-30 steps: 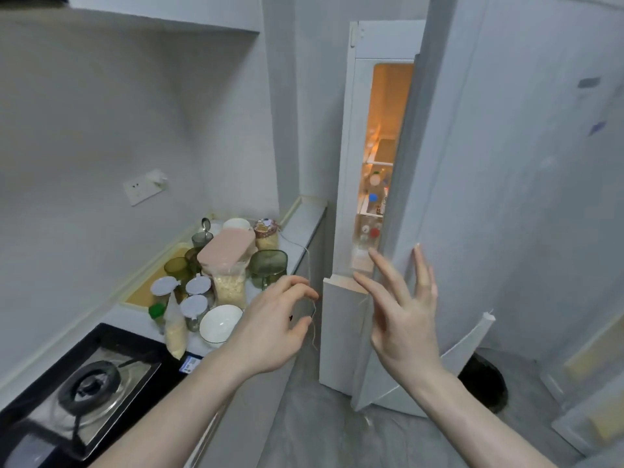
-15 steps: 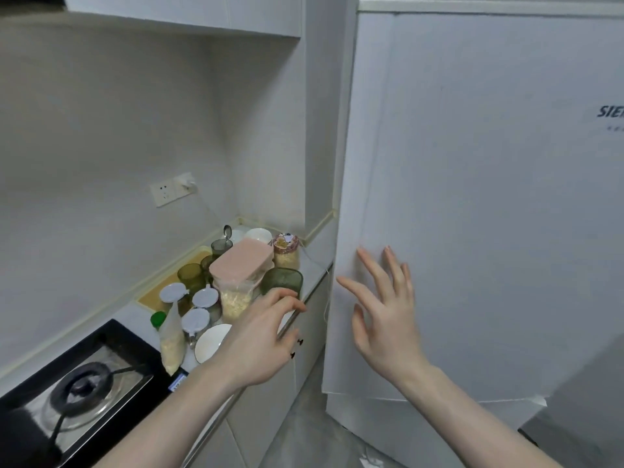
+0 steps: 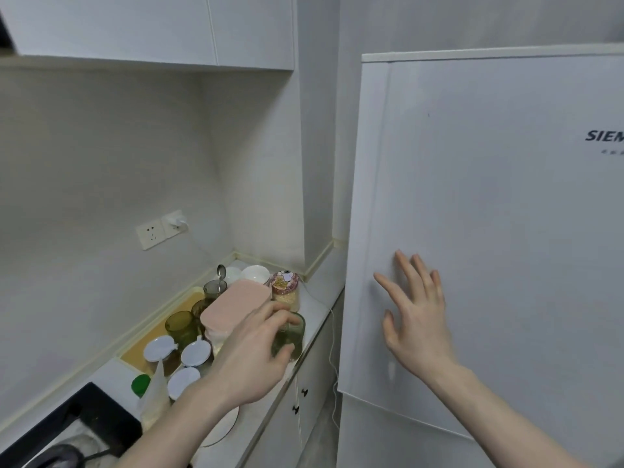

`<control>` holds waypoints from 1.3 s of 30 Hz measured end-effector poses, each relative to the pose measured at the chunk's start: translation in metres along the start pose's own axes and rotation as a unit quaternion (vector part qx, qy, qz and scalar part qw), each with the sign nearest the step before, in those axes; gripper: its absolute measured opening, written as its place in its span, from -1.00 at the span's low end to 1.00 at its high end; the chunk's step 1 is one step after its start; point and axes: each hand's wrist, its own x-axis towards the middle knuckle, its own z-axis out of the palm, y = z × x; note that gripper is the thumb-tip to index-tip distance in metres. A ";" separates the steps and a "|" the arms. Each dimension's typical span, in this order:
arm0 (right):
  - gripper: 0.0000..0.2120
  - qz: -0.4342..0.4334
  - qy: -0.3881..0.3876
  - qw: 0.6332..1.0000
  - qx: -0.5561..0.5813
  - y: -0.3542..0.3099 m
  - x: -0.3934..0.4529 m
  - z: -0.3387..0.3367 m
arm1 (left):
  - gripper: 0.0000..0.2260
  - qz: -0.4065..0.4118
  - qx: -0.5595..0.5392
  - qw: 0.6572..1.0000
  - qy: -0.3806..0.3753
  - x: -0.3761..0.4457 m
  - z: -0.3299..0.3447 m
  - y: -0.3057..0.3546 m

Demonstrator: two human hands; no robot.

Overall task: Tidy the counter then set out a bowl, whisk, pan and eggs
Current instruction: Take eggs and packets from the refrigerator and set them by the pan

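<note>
My right hand (image 3: 415,319) lies flat with spread fingers against the shut white fridge door (image 3: 489,214). My left hand (image 3: 256,359) hovers over the counter (image 3: 317,298) with loosely curled fingers, right in front of a green glass cup (image 3: 292,336); I cannot tell whether it touches the cup. A white bowl (image 3: 223,430) sits on the counter, partly hidden under my left forearm. Two more white bowls (image 3: 255,273) stand in the back corner. No whisk, pan or eggs are in view.
The counter holds a pink-lidded container (image 3: 233,305), white-lidded jars (image 3: 158,347), green glasses (image 3: 179,325), a glass with a spoon (image 3: 214,288), a patterned-lid jar (image 3: 285,288) and a bag (image 3: 153,396). A black gas stove (image 3: 67,430) lies at bottom left. A white cable (image 3: 332,332) hangs off the counter edge.
The fridge door swung from open to shut under my right hand. My left hand moved forward over the counter to the green cup.
</note>
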 end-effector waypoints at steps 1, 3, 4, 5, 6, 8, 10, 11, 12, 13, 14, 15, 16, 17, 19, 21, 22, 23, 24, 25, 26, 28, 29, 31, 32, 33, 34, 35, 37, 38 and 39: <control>-0.34 0.007 0.001 1.000 -0.005 0.004 0.004 0.005 | -0.71 -0.003 0.001 1.000 -0.003 0.006 0.000 -0.006; -0.33 0.024 -0.004 1.000 -0.013 0.010 0.007 0.011 | -0.71 -0.006 0.003 1.000 -0.007 0.012 0.001 -0.014; -0.32 0.032 -0.010 0.999 -0.018 0.014 0.010 0.014 | -0.71 -0.006 0.001 1.000 -0.007 0.015 0.001 -0.018; -0.31 0.044 -0.017 0.999 -0.020 0.018 0.011 0.019 | -0.71 -0.009 -0.001 1.000 -0.010 0.018 0.003 -0.023; -0.31 0.058 -0.022 0.998 -0.021 0.021 0.013 0.021 | -0.71 -0.011 -0.002 1.000 -0.012 0.020 0.004 -0.025; -0.29 0.081 -0.029 0.996 -0.028 0.029 0.016 0.025 | -0.71 -0.010 0.000 1.000 -0.014 0.024 0.006 -0.029; -0.28 0.088 -0.033 0.995 -0.037 0.038 0.020 0.028 | -0.71 -0.010 -0.005 1.000 -0.017 0.029 0.009 -0.031; -0.28 0.084 -0.034 0.995 -0.042 0.040 0.020 0.029 | -0.71 -0.009 -0.007 1.000 -0.017 0.030 0.010 -0.031; -0.28 0.079 -0.038 0.995 -0.046 0.044 0.021 0.031 | -0.71 -0.010 -0.011 1.000 -0.017 0.033 0.012 -0.030; -0.28 0.075 -0.041 0.995 -0.047 0.046 0.021 0.032 | -0.71 -0.014 -0.013 1.000 -0.019 0.035 0.013 -0.030; -0.28 0.072 -0.044 0.995 -0.046 0.047 0.021 0.033 | -0.72 -0.018 -0.014 1.000 -0.018 0.036 0.014 -0.030; -0.28 0.069 -0.045 0.996 -0.042 0.048 0.019 0.035 | -0.72 -0.023 -0.014 0.999 -0.017 0.037 0.015 -0.031; -0.28 0.065 -0.048 0.996 -0.033 0.048 0.019 0.037 | -0.72 -0.032 -0.014 0.999 -0.015 0.036 0.018 -0.031; -0.28 0.064 -0.049 0.997 -0.018 0.044 0.016 0.040 | -0.73 -0.040 -0.013 0.999 -0.015 0.035 0.018 -0.033; -0.29 0.052 -0.062 0.997 0.021 0.038 0.016 0.047 | -0.73 -0.068 -0.010 0.998 -0.007 0.030 0.021 -0.035; -0.31 0.035 -0.078 0.994 0.064 0.031 0.020 0.053 | -0.72 -0.095 -0.003 0.996 -0.001 0.023 0.022 -0.035; -0.32 0.016 -0.092 0.991 0.090 0.026 0.023 0.058 | -0.72 -0.120 -0.002 0.993 0.004 0.015 0.024 -0.034; -0.33 0.002 -0.103 0.988 0.116 0.021 0.025 0.062 | -0.71 -0.137 -0.002 0.991 0.010 0.008 0.024 -0.033; -0.33 -0.013 -0.118 0.982 0.149 0.015 0.028 0.065 | -0.71 -0.159 -0.004 0.987 0.017 0.000 0.024 -0.032; -0.32 -0.031 -0.139 0.972 0.188 0.007 0.032 0.070 | -0.71 -0.187 -0.004 0.982 0.022 -0.011 0.025 -0.031; -0.33 -0.049 -0.156 0.961 0.222 0.000 0.035 0.074 | -0.71 -0.211 -0.003 0.977 0.027 -0.021 0.026 -0.030; -0.37 -0.088 -0.197 0.936 0.279 -0.018 0.037 0.084 | -0.71 -0.256 0.009 0.966 0.037 -0.046 0.030 -0.026; -0.39 -0.105 -0.223 0.921 0.302 -0.030 0.035 0.090 | -0.71 -0.283 0.010 0.958 0.039 -0.061 0.031 -0.023; -0.40 -0.130 -0.260 0.896 0.336 -0.049 0.030 0.099 | -0.71 -0.323 0.006 0.945 0.048 -0.086 0.032 -0.016; -0.41 -0.146 -0.279 0.882 0.351 -0.060 0.026 0.103 | -0.71 -0.346 0.009 0.936 0.055 -0.100 0.032 -0.012; -0.43 -0.163 -0.304 0.865 0.363 -0.074 0.019 0.106 | -0.71 -0.375 0.009 0.925 0.062 -0.118 0.032 -0.006; -0.44 -0.181 -0.329 0.848 0.374 -0.089 0.012 0.107 | -0.70 -0.400 0.012 0.913 0.073 -0.139 0.030 0.000; -0.45 -0.201 -0.349 0.832 0.382 -0.105 0.006 0.108 | -0.69 -0.424 0.015 0.902 0.082 -0.159 0.027 0.007; -0.45 -0.246 -0.376 0.802 0.393 -0.142 -0.008 0.104 | -0.68 -0.474 0.027 0.875 0.100 -0.203 0.021 0.020; -0.45 -0.267 -0.385 0.788 0.400 -0.161 -0.015 0.100 | -0.68 -0.496 0.029 0.860 0.114 -0.225 0.017 0.027; -0.45 -0.282 -0.395 0.771 0.412 -0.183 -0.023 0.096 | -0.69 -0.520 0.033 0.844 0.129 -0.251 0.011 0.035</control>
